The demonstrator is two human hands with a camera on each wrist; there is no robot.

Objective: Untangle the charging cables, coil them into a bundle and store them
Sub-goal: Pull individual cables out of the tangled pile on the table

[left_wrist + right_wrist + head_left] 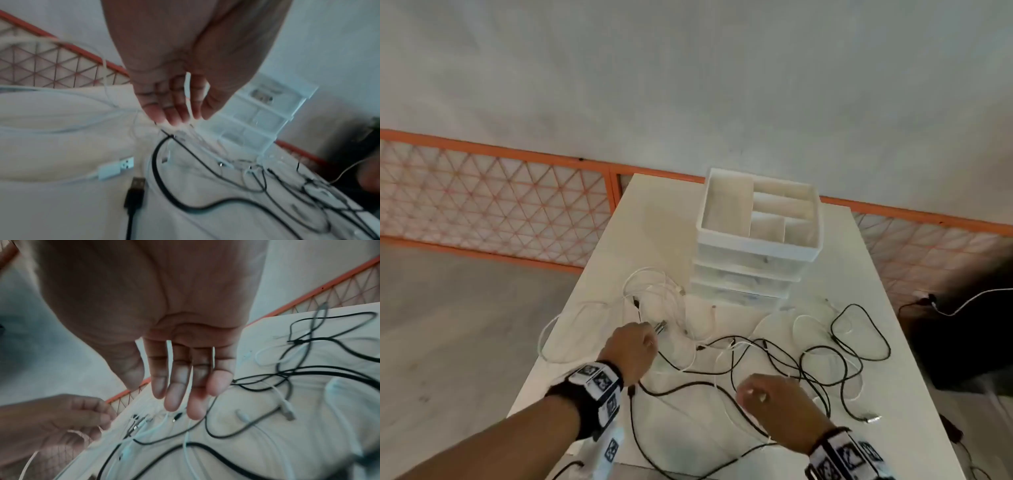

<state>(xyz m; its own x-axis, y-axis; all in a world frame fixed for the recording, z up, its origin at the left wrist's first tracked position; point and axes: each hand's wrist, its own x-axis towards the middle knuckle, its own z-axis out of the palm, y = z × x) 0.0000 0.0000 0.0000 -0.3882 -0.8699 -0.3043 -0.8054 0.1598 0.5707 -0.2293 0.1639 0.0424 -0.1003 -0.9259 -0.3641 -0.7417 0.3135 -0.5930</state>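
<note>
Several black cables (859, 342) and white cables (654, 284) lie tangled across the white table (654, 222). My left hand (650, 337) reaches down at the left of the tangle. Its fingers (174, 110) hang fairly straight, and their tips touch a cluster of connectors (661, 327). A white USB plug (117, 167) and a black USB plug (135, 191) lie below that hand. My right hand (756, 397) hovers over the near middle of the tangle. Its fingers (174, 394) are spread, straight and hold nothing.
A white drawer organiser (756, 240) with an open compartment tray on top stands at the table's far side, just behind the cables. One white cable loop (544, 342) hangs over the left table edge. An orange mesh fence (482, 205) runs behind, and a dark object (962, 325) sits at the right.
</note>
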